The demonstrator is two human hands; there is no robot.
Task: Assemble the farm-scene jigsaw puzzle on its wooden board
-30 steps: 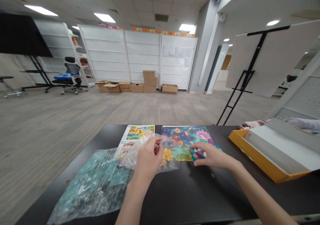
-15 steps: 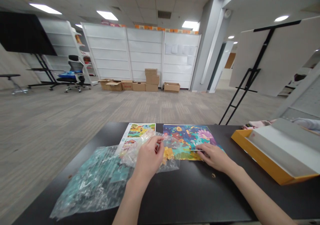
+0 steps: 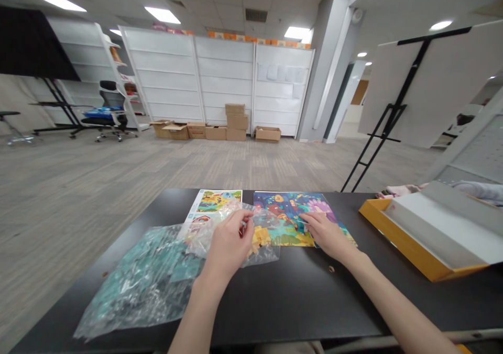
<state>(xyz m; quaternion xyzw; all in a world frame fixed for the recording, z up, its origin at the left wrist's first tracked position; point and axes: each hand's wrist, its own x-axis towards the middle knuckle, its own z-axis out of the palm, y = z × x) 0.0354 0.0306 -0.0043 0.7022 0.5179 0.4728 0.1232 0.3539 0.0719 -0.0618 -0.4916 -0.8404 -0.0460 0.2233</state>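
Note:
My left hand [image 3: 231,239] is closed in a pinch above a clear plastic bag [image 3: 267,254] with yellow pieces [image 3: 260,237] in it. Something small and reddish shows between its fingers, too small to name. Over the colourful picture puzzle [image 3: 286,233], my right hand [image 3: 324,231] has its fingertips closed on a small flat puzzle piece [image 3: 302,220], mostly hidden by the fingers. To the left lies a large clear bag of teal-backed pieces [image 3: 153,270]. A printed picture sheet [image 3: 214,202] is partly covered by the crumpled plastic.
An orange-and-white box [image 3: 412,244] stands at the right of the black table [image 3: 275,307]. Fabric items [image 3: 401,190] lie behind it. Beyond the table are cardboard boxes [image 3: 236,126], an office chair [image 3: 108,110] and a board on a black stand [image 3: 393,118].
My right hand has moved a little farther away and left over the picture puzzle. My left hand stays by the bag of yellow pieces. The camera view has shifted slightly.

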